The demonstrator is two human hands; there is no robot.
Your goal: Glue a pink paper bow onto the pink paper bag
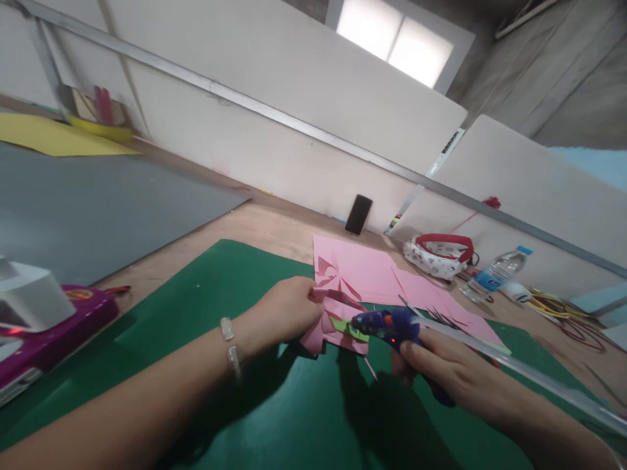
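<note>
Pink paper, folded and cut into a small, many-flapped piece [360,346], sits just right of the frame's centre, with a light green paper patch [337,324] on it. The left hand [296,305] pinches its upper left side, fingers closed; whether the piece rests on the dark green, smooth mat [235,281] or hangs slightly above is hard to tell. The right hand [441,365], right of centre, is wrapped around a dark blue plastic glue gun [394,324] with a small red light, its nozzle at the green patch, touching or just short of it. A long, translucent glue stick [543,384] runs from the gun toward the lower right edge.

The likeliest trouble is a burn: the left fingers are near the nozzle, and a slip or dripping glue could reach them. Too much pressure on the trigger might flood the patch, and a nudge from the nozzle could bend the thin flaps. The long stick could also catch on the right forearm and swing the tip aside.
</note>
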